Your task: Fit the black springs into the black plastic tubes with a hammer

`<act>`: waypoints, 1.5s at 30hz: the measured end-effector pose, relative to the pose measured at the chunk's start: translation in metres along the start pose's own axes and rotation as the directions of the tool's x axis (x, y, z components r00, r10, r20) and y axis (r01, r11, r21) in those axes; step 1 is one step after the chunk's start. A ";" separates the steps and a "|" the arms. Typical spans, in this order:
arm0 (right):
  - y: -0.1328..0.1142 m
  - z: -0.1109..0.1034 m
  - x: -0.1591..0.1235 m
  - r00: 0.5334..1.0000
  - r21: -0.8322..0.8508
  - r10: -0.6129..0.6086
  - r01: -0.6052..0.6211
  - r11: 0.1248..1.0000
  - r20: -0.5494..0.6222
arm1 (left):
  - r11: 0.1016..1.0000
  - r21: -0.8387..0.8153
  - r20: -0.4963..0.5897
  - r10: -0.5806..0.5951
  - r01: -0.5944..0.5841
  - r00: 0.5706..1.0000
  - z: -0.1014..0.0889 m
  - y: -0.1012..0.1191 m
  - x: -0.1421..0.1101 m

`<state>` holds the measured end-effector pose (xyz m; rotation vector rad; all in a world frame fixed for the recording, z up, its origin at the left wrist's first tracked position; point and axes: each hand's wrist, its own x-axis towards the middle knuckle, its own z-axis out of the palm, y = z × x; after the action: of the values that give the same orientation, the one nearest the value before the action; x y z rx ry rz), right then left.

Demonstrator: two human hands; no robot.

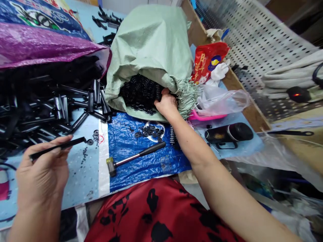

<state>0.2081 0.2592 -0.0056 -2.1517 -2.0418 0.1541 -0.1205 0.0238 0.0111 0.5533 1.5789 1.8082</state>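
My left hand [46,161] is closed around a long, narrow black piece [60,148] with a bent end, held over the light blue tabletop. My right hand [168,104] reaches into the mouth of a pale green woven sack [151,43]. Its thumb and a finger press on a black strip with rows of small light dots [158,91]; the other fingertips are hidden. Many such black strips [138,92] fill the sack's opening. Below the sack, small black round pieces [152,131] and a hammer [136,156] with a yellow-and-grey head lie on a blue plastic sheet [126,179].
Black channel-shaped pieces [50,114] spill from a purple-and-blue bag [50,40] at left. On the right are a red packet [209,60], a clear plastic bag [219,101] over a pink tray [209,116], and a black bottle [229,133]. A perforated panel [252,43] stands beyond.
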 end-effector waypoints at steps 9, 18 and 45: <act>0.005 -0.004 -0.108 0.994 0.941 -0.048 -0.081 0.327 0.102 | 0.924 -0.015 0.207 -0.370 0.381 0.906 0.026 -0.010 -0.030; -0.046 -0.011 -0.170 0.736 0.705 -0.308 -0.673 -0.224 0.604 | 0.928 0.166 0.496 -0.371 0.333 0.785 0.053 -0.039 -0.078; -0.013 0.005 -0.198 0.478 0.381 -0.734 0.869 0.316 -0.483 | 0.965 0.261 0.393 -0.126 0.020 0.911 0.076 -0.035 -0.103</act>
<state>0.1837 0.0624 -0.0164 -0.5539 -2.2482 0.3265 0.0103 0.0048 0.0013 0.9121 1.5161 1.3313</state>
